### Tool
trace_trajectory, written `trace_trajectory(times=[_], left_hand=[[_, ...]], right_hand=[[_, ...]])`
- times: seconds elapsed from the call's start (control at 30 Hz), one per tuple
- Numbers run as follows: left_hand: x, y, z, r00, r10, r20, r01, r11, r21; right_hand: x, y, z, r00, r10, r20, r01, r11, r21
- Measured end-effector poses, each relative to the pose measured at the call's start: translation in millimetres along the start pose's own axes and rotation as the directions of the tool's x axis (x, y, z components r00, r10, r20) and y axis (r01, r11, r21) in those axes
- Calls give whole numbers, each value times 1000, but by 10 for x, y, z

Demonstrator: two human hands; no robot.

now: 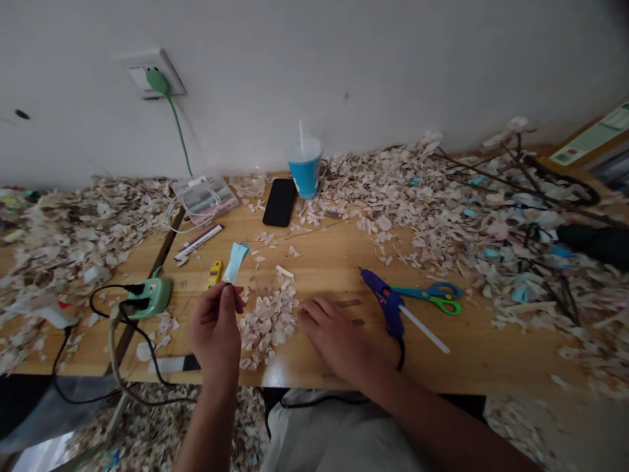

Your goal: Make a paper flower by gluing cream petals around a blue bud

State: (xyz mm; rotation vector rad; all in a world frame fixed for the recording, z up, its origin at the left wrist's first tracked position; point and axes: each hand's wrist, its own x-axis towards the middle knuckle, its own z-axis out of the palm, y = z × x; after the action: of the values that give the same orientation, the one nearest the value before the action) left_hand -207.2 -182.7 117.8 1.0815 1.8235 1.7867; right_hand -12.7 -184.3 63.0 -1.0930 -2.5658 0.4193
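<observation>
My left hand (217, 324) is closed in a pinch, thumb against fingers, on the lower end of a light blue paper strip (236, 262) that sticks up and flares at its top. Beside it on the table (324, 246) lies a small heap of pale, dried-looking petals (269, 320). My right hand (334, 334) lies palm down at the heap's right edge, fingers loosely extended; whether the fingertips touch a petal I cannot make out. To its right rests a purple glue gun (384, 298) with a white glue stick in its back.
Blue-green scissors (435, 295) lie behind the glue gun. A black phone (280, 203) and blue cup (305, 174) stand near the wall. Left are a green power strip (156, 296) with cords, a yellow box (214, 275) and a marker (199, 241). Petals and branches (535, 177) spread right.
</observation>
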Motion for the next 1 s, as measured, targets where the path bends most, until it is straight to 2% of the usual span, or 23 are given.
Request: trace_trajectory(times=[0.23, 0.37, 0.53, 0.73, 0.9, 1.0], left_hand=[[151, -151, -122, 997, -48, -58, 45, 998, -48], [175, -185, -74, 997, -61, -49, 56, 994, -96], [131, -199, 34, 993, -119, -2, 117, 980, -161], [103, -194, 35, 993, -121, 2, 120, 982, -143], [131, -200, 25, 992, -124, 1, 123, 984, -132], [134, -213, 50, 991, -124, 53, 129, 986, -108]], right_hand=[[-131, -23, -117, 999, -21, 29, 22, 1000, -19], [102, -132, -111, 997, -68, 29, 68, 998, 0], [485, -217, 9, 985, -166, 39, 166, 986, 0], [606, -175, 105, 985, -169, 37, 169, 985, 23], [584, -69, 37, 991, -133, -20, 135, 978, 158], [547, 1, -47, 994, -67, -88, 89, 960, 267]])
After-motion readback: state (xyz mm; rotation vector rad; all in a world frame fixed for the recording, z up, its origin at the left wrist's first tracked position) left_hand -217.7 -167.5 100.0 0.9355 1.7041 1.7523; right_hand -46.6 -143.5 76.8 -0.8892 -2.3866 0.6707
